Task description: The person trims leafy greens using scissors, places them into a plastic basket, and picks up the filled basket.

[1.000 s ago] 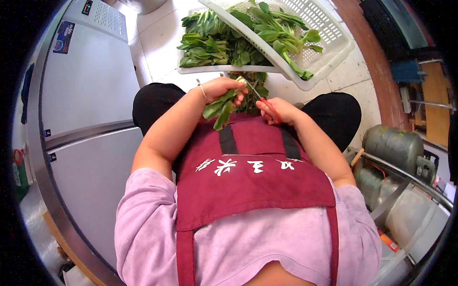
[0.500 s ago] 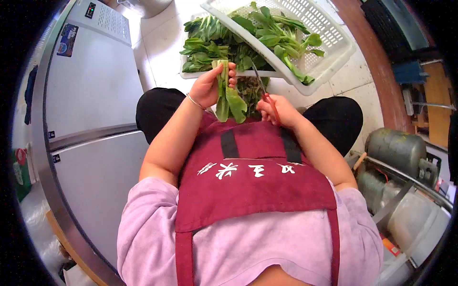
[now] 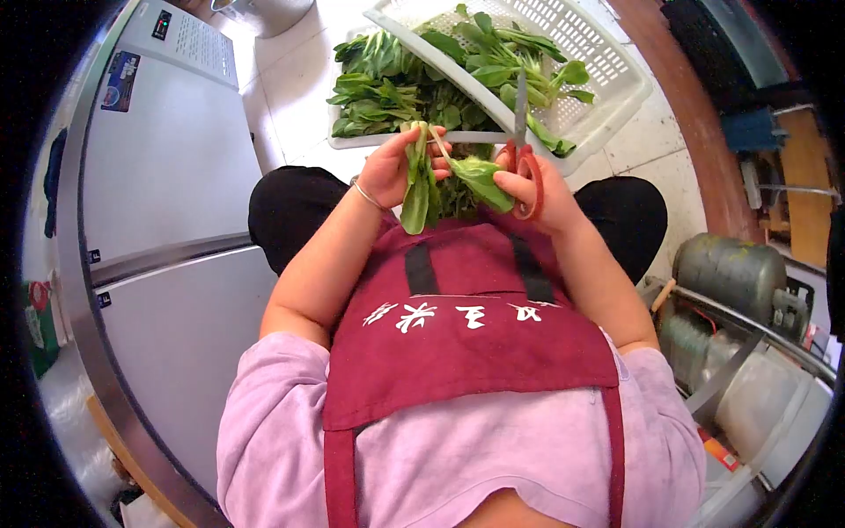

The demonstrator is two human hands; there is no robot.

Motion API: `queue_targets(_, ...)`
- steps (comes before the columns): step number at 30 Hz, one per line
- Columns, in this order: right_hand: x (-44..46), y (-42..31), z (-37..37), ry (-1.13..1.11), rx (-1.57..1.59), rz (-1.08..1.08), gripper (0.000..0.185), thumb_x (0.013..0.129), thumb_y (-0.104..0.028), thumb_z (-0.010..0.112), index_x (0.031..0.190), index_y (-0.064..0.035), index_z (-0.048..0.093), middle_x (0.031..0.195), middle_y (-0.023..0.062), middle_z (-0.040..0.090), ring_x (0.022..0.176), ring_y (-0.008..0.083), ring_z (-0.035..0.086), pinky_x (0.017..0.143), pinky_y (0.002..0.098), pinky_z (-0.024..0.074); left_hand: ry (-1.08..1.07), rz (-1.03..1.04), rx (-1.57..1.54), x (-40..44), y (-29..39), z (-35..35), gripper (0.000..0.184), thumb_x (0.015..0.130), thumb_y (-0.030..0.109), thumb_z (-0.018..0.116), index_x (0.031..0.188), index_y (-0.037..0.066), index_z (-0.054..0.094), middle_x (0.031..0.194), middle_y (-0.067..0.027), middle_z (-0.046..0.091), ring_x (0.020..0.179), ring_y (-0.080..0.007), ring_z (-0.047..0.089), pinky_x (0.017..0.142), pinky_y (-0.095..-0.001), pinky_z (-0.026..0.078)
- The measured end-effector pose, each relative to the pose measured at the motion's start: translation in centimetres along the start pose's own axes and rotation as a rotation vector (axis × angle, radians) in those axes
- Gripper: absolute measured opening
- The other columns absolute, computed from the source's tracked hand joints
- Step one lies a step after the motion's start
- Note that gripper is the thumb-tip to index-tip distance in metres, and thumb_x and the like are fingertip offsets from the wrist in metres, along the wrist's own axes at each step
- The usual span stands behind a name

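My left hand (image 3: 385, 170) is closed around a leafy green vegetable (image 3: 419, 194), its pale stem end up and its leaves hanging down. Red-handled scissors (image 3: 520, 114) are in my right hand (image 3: 554, 201), blades pointing away from me. The same hand's thumb and fingers also pinch a single leaf (image 3: 480, 179), whose thin stalk stretches to the stem end in my left hand. Just beyond both hands, a white basket (image 3: 352, 143) holds several bunches of greens (image 3: 378, 92). Some darker trimmings lie below its near rim, partly hidden by the hands.
A second white basket (image 3: 629, 101) with more greens rests tilted across the first. To the left stands a pale refrigerator cabinet (image 3: 176, 141). A gas cylinder (image 3: 731, 273) and a metal rack with containers are on the right. A metal pot (image 3: 273, 13) sits at the back.
The scissors have swung upright in my right hand, which has come up and now pinches a leaf pulled out to the right. My left hand still holds the vegetable, turned slightly.
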State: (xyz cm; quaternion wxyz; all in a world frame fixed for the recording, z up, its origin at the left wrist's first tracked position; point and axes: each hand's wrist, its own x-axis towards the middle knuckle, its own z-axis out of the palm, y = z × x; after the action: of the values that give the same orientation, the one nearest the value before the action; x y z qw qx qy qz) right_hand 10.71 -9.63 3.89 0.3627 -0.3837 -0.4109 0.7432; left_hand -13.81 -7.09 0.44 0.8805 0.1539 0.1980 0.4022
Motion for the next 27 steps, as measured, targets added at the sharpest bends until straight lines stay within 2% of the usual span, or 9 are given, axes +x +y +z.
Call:
queue_targets(4,-1.1,-2.9,-0.7,0.001,-0.042,0.024,0.019,0.077,-0.014,0.067,0.088,-0.0062,0.054,0.067,-0.0033,0.050,0.058,0.0073,0.049,0.051,0.0228,0.0388,0.133,-0.048,0.069,0.0,1.1,0.1,0.035,0.092,0.032,0.047,0.111,0.003,0.052,0.090,-0.0084,0.061,0.077,-0.0202,0.061,0.069,-0.0322,0.052)
queue_targets(10,0.2,-0.4,-2.1,-0.110,-1.055,-0.094,0.023,0.077,-0.025,0.064,0.086,-0.0047,0.057,0.069,0.0111,0.059,0.062,0.0255,0.057,0.060,0.0353,0.0458,0.555,0.283,1.343,-0.8,9.1,3.1,0.028,0.091,0.032,0.050,0.097,0.005,0.056,0.071,-0.0019,0.055,0.059,-0.0128,0.051,0.055,-0.0272,0.043)
queue_targets(11,0.5,0.9,-2.3,-0.106,-1.121,-0.120,0.025,0.079,-0.030,0.061,0.088,-0.0068,0.058,0.073,0.0148,0.061,0.068,0.0326,0.058,0.064,0.0380,0.0469,0.646,0.269,1.752,-0.5,9.9,3.4,0.029,0.090,0.033,0.050,0.097,0.004,0.054,0.074,-0.0085,0.060,0.063,-0.0215,0.057,0.058,-0.0351,0.045)
queue_targets(12,0.9,2.1,-2.7,-0.110,-1.121,-0.117,0.025,0.079,-0.030,0.061,0.088,-0.0068,0.058,0.073,0.0148,0.061,0.068,0.0326,0.058,0.064,0.0380,0.0469,0.648,0.267,1.749,0.0,10.2,2.9,0.029,0.090,0.033,0.050,0.097,0.004,0.054,0.074,-0.0085,0.060,0.063,-0.0215,0.057,0.058,-0.0351,0.045)
queue_targets(14,1.6,4.4,-3.5,0.038,-1.126,-0.113,0.025,0.079,-0.031,0.061,0.086,-0.0065,0.059,0.076,0.0153,0.062,0.072,0.0339,0.060,0.065,0.0390,0.0473,0.598,0.337,2.324,0.9,10.2,2.1,0.029,0.089,0.032,0.050,0.097,0.004,0.052,0.080,-0.0157,0.063,0.074,-0.0312,0.061,0.065,-0.0423,0.046)
queue_targets(15,1.8,5.5,-4.2,0.089,-1.148,-0.104,0.026,0.080,-0.032,0.060,0.086,-0.0068,0.060,0.078,0.0160,0.063,0.073,0.0342,0.060,0.065,0.0397,0.0472,0.564,0.165,2.321,1.2,10.1,2.8,0.027,0.089,0.030,0.049,0.099,0.005,0.053,0.086,-0.0178,0.063,0.083,-0.0355,0.060,0.070,-0.0448,0.046)
queue_targets(18,1.4,4.5,-4.2,0.120,-1.029,-0.057,0.028,0.080,-0.034,0.060,0.085,-0.0064,0.060,0.078,0.0164,0.063,0.074,0.0344,0.060,0.065,0.0398,0.0471,0.399,0.283,2.447,3.1,10.4,-1.1,0.024,0.088,0.027,0.050,0.099,0.006,0.051,0.083,-0.0193,0.060,0.081,-0.0388,0.058,0.071,-0.0446,0.046)
queue_targets(23,1.2,4.9,-4.4,0.111,-1.003,-0.058,0.029,0.081,-0.034,0.059,0.085,-0.0053,0.059,0.079,0.0167,0.062,0.073,0.0343,0.060,0.065,0.0392,0.0469,0.429,0.207,2.668,5.0,9.2,-2.4,0.023,0.078,0.014,0.056,0.100,0.012,0.054,0.097,-0.0094,0.061,0.099,-0.0270,0.055,0.086,-0.0409,0.039)
queue_targets(27,1.7,6.3,-4.2,0.026,-1.034,-0.078,0.029,0.080,-0.034,0.059,0.086,-0.0057,0.059,0.079,0.0167,0.062,0.074,0.0342,0.059,0.065,0.0395,0.0467,0.379,0.198,2.731,5.7,8.6,-3.8,0.033,0.075,0.018,0.060,0.107,0.013,0.053,0.099,-0.0076,0.058,0.102,-0.0258,0.052,0.089,-0.0394,0.038)
